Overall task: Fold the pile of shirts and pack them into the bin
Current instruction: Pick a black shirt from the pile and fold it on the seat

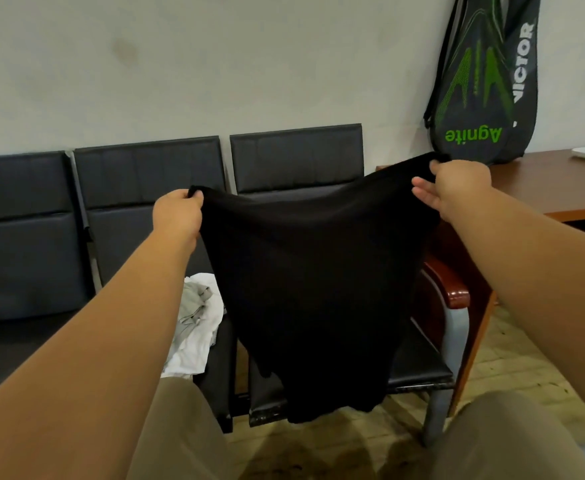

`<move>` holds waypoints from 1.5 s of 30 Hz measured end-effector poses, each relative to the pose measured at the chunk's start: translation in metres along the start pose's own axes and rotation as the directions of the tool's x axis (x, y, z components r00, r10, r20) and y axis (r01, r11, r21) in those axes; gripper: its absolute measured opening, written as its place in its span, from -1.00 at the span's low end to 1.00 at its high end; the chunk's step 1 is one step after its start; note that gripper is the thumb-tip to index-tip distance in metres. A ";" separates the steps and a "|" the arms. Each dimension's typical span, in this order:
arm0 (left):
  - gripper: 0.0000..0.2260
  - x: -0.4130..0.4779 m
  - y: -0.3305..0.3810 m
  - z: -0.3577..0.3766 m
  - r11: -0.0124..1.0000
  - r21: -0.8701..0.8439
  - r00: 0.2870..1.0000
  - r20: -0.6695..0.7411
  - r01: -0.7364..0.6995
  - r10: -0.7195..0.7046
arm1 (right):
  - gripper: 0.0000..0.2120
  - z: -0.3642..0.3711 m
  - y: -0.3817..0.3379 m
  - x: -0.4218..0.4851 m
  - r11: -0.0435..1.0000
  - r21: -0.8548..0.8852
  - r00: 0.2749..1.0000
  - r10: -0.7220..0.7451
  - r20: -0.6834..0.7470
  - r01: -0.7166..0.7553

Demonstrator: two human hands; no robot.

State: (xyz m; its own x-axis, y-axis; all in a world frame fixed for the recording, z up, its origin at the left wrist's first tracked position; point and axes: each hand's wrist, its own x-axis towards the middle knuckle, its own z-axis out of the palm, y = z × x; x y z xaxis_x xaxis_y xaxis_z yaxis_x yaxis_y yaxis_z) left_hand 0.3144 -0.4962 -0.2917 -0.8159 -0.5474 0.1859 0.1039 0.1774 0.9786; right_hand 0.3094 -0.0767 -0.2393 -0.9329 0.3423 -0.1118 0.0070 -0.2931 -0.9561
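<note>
black shirt (319, 289) hanging between left hand (179, 215), right hand (457, 188)

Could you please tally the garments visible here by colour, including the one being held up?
black shirt: 1
white garment: 1
grey garment: 1
Total: 3 visible; more may be hidden behind the black shirt.

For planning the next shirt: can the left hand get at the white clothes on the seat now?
Likely not yet: the left hand grips the black shirt. The white clothes lie uncovered below it, though.
</note>
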 end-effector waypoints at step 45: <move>-0.72 0.173 -0.391 0.189 0.781 0.497 0.913 -0.059 0.378 -0.405 | -0.69 0.019 0.389 0.363 0.814 -0.573 0.964 -0.066 -0.258 -0.097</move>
State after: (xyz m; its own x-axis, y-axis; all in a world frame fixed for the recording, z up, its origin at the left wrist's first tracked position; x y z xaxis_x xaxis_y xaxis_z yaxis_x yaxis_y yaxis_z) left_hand 0.0251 -0.5057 -0.6591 -0.7533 -0.6193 -0.2212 -0.5103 0.3383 0.7907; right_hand -0.0330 -0.0830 -0.6463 -0.8070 0.5793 -0.1145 0.3027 0.2393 -0.9226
